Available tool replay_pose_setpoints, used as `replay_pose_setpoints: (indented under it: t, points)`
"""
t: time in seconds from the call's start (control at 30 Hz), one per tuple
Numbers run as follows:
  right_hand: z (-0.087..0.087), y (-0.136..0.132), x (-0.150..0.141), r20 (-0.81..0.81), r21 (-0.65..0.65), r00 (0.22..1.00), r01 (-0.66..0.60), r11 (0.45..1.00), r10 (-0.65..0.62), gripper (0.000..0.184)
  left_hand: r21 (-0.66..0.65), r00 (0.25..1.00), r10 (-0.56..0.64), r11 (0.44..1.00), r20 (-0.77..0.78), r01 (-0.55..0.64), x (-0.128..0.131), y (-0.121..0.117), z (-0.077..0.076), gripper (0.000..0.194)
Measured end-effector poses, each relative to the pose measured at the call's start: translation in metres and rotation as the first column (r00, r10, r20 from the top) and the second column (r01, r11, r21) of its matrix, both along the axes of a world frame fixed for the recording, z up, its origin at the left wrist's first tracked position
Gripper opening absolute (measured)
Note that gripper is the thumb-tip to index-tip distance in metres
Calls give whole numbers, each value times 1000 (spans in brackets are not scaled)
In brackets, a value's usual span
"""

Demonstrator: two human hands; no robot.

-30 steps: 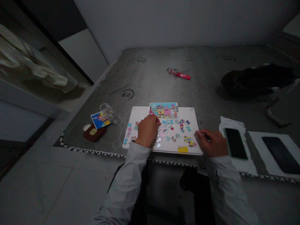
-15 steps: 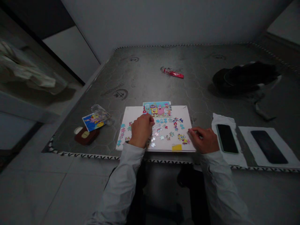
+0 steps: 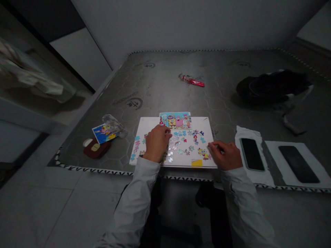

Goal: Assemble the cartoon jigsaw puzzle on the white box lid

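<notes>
Lying loose across a white board (image 3: 150, 124) at the tabletop's (image 3: 168, 91) near edge, the puzzle pieces (image 3: 174, 148) are thin, knobbed and glossy, probably spread flat so each print can be read. A joined cartoon patch (image 3: 203, 153) sits by the board's near right corner, beside a yellow rectangle (image 3: 197, 163). Over the board's far edge lies a printed picture card (image 3: 178, 121), likely put there for easy comparison. The left hand (image 3: 157, 143) curls above the pieces, its fingertips too hidden to say whether they meet or pinch anything. The right hand (image 3: 224, 154) rests at the board's right edge, perhaps steadying it, fingers bent; any grip is unclear. Toward the tabletop's near left corner are a rounded brown case (image 3: 97, 151), a blue card (image 3: 103, 134) and crumpled clear plastic (image 3: 113, 124). Toward its near right side, a smooth phone (image 3: 252, 154) lies on creased white paper (image 3: 267, 177), perhaps for protection.
</notes>
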State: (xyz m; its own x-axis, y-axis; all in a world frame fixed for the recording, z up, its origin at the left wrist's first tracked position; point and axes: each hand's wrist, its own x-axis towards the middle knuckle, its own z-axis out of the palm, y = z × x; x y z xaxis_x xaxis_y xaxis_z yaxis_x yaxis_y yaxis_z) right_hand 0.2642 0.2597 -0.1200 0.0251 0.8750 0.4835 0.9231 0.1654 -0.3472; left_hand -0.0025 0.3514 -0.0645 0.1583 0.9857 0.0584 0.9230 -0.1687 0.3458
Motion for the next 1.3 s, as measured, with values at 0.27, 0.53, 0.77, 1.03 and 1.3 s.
replay_pose_setpoints:
  t: [0.27, 0.53, 0.77, 1.03, 1.3]
  points:
    - [-2, 1, -1, -4, 12, 1000, -27, 1000, 28, 27, 12, 999, -43, 999, 10, 43, -1, 1, -3, 12]
    - [-1, 1, 0, 2, 14, 1000, -11, 1000, 11, 30, 33, 991, -72, 997, 109, 69, -3, 2, -3, 25]
    - [3, 0, -2, -67, -30, 995, -72, 997, 70, 28, 2, 879, -225, 969, 421, 247, 8, -3, 1, 15]
    - [10, 1, -5, -170, -245, 965, -238, 940, 200, 27, -207, 856, -283, 893, 433, 400, 45, -32, 9, 15]
    - [7, -1, 3, -215, -265, 960, -235, 935, 181, 30, -235, 892, -263, 902, 368, 363, 61, -38, 2, 15]
